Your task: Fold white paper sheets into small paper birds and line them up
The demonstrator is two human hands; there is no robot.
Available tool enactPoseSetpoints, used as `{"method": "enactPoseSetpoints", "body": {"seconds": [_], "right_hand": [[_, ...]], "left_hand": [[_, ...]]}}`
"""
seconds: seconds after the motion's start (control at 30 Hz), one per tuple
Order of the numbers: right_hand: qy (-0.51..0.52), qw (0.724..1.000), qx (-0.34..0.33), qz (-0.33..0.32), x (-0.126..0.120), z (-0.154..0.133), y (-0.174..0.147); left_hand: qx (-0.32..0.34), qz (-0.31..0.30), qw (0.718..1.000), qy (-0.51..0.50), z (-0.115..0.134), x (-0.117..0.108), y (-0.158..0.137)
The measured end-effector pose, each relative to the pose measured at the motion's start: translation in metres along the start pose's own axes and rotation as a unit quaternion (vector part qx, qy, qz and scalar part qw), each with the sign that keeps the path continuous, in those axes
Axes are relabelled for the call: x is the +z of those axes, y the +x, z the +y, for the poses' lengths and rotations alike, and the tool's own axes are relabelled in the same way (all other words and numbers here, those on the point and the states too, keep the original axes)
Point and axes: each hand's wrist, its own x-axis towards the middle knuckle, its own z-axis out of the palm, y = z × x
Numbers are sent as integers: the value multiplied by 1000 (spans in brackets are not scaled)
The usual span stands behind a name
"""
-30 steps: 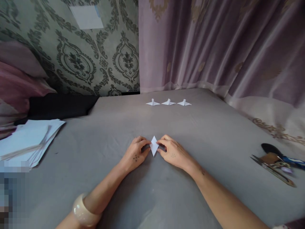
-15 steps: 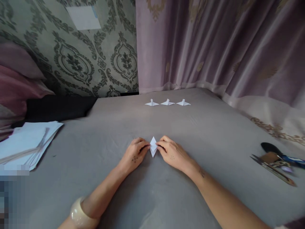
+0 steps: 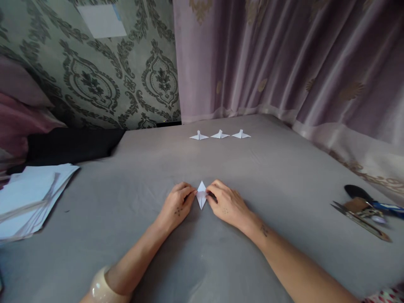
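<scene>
A small piece of white paper (image 3: 201, 196), folded into a narrow diamond, is held between my two hands over the grey sheet. My left hand (image 3: 180, 201) pinches its left corner between thumb and fingertips. On the opposite side, the fingers of my right hand (image 3: 227, 201) are closed on the right corner. A crease runs down the lower half of the diamond. Farther back, three folded paper birds stand in a row: a left one (image 3: 199, 136), a middle one (image 3: 220, 134) and a right one (image 3: 241, 134).
White paper sheets (image 3: 25, 198) lie stacked at the left, below a black cloth (image 3: 75, 145). At the right are tweezers (image 3: 362, 223), a brown piece (image 3: 356, 205) and a blue-and-black handled tool (image 3: 386, 207). Purple curtains (image 3: 268, 59) hang behind.
The view has shifted slightly. The diamond's lower half now reaches a little lower and shows a centre crease. Both hands still pinch its sides.
</scene>
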Motion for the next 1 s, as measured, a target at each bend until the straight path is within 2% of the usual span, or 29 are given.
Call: {"method": "enactPoseSetpoints", "body": {"seconds": [0.1,0.33,1.0], "right_hand": [[9,1000,9,5,1,0,1],[53,998,42,3,3,4,8],[38,997,68,-12,4,4,14]], "left_hand": [[-11,-1,1000,-10,2,-1,1],[-95,-34,994,-37,7,-9,6],[-87,24,996,-12,4,5,6]]}}
